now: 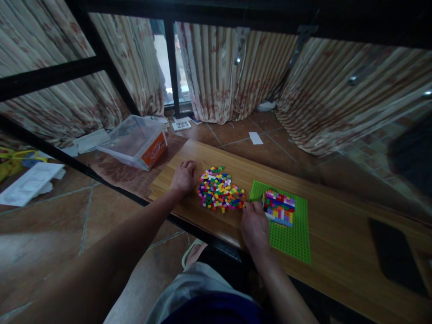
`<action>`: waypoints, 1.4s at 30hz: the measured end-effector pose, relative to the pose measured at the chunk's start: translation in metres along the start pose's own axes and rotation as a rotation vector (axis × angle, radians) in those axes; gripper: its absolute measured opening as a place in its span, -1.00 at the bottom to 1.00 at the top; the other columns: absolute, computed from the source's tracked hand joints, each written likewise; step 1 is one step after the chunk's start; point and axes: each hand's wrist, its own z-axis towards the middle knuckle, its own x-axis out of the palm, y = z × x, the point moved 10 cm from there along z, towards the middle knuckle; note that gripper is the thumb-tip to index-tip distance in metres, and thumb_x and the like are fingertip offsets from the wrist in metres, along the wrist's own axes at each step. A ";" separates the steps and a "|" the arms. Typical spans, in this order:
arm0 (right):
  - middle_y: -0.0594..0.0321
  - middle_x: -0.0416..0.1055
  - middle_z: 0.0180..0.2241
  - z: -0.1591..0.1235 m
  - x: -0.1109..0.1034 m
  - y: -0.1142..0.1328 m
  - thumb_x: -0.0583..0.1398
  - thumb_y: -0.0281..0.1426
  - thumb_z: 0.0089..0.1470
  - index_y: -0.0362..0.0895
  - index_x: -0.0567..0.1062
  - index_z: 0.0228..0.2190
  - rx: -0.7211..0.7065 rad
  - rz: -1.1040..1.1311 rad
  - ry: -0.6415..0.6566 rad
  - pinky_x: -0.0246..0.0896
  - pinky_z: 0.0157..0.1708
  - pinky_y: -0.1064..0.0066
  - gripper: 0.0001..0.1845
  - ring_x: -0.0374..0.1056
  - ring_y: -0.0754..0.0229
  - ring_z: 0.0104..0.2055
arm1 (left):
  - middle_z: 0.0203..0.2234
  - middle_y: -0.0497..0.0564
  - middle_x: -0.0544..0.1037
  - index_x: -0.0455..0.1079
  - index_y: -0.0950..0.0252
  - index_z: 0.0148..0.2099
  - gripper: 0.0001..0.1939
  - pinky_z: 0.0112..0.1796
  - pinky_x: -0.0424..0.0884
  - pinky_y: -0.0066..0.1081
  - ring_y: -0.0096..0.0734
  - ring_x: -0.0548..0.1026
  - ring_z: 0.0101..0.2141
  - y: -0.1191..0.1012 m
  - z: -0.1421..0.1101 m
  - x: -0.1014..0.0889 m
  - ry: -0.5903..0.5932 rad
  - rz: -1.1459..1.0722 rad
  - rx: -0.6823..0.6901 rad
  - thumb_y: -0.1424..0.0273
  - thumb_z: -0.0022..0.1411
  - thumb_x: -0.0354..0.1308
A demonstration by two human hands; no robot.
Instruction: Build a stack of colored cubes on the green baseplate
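My left hand (185, 177) rests on the wooden table at the left edge of a pile of small coloured toy bricks (219, 189). Its fingers are curled, and whatever they may hold is hidden. To the right of the pile, my right hand (255, 222) has its fingertips pinched together beside the left edge of a green baseplate (297, 245). Orange and red bricks lie close to those fingertips; what is in the pinch cannot be made out. A block built of multicoloured bricks (279, 208) sits on the baseplate, just right of this hand.
The long wooden table (337, 238) carries a dark flat object (396, 254) at its right. Beyond its left end stands a clear plastic box (130, 135) with an orange label. Black metal bars (50, 144) run along the left. Papers and curtains lie beyond.
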 end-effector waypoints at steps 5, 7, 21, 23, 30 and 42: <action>0.11 0.37 -0.34 -0.001 -0.003 0.000 -0.07 -0.44 0.28 -0.07 0.51 -0.30 -0.010 0.110 -0.040 0.26 -0.23 0.27 -0.64 0.31 0.09 -0.25 | -0.03 0.19 0.51 0.43 0.34 -0.05 -0.73 0.07 0.38 -0.12 -0.08 0.44 -0.03 0.001 0.000 0.000 -0.014 0.026 0.013 0.51 0.23 0.01; 0.12 0.39 -0.34 -0.002 -0.003 0.000 -0.07 -0.38 0.30 -0.09 0.51 -0.30 0.004 0.118 -0.039 0.27 -0.22 0.27 -0.63 0.32 0.09 -0.25 | -0.04 0.18 0.52 0.43 0.33 -0.05 -0.73 0.07 0.39 -0.13 -0.09 0.44 -0.03 0.001 0.000 0.000 -0.023 0.032 0.021 0.51 0.23 0.02; 0.12 0.52 -0.24 -0.026 -0.076 -0.033 0.08 -0.19 0.27 -0.15 0.57 -0.27 0.158 0.242 -0.223 0.30 -0.18 0.34 -0.65 0.44 0.15 -0.22 | -0.04 0.21 0.51 0.43 0.36 -0.04 -0.72 0.07 0.38 -0.14 -0.08 0.43 -0.01 0.001 0.000 -0.001 -0.042 0.024 0.034 0.50 0.26 -0.01; 0.10 0.53 -0.23 -0.030 -0.088 -0.055 0.10 -0.14 0.24 -0.14 0.58 -0.27 0.234 0.219 -0.260 0.30 -0.21 0.32 -0.62 0.44 0.13 -0.24 | -0.05 0.21 0.52 0.43 0.36 -0.04 -0.73 0.07 0.38 -0.13 -0.07 0.43 -0.02 0.001 0.000 -0.002 -0.039 0.020 0.034 0.49 0.26 -0.01; 0.07 0.52 -0.34 -0.026 -0.107 -0.103 0.09 -0.05 0.20 -0.19 0.59 -0.33 0.359 0.086 -0.329 0.26 -0.37 0.32 -0.52 0.38 0.15 -0.42 | -0.06 0.22 0.51 0.43 0.34 -0.05 -0.73 0.05 0.38 -0.07 -0.05 0.43 -0.03 0.001 0.001 -0.003 -0.035 -0.013 0.029 0.48 0.25 -0.01; -0.01 0.57 -0.24 -0.017 -0.089 -0.103 0.07 -0.11 0.19 -0.19 0.63 -0.28 0.317 0.139 -0.307 0.33 -0.21 0.22 -0.53 0.47 0.01 -0.21 | -0.06 0.21 0.51 0.43 0.34 -0.06 -0.72 0.09 0.36 -0.12 -0.08 0.43 -0.01 0.002 0.001 -0.002 -0.020 -0.010 0.020 0.49 0.23 -0.01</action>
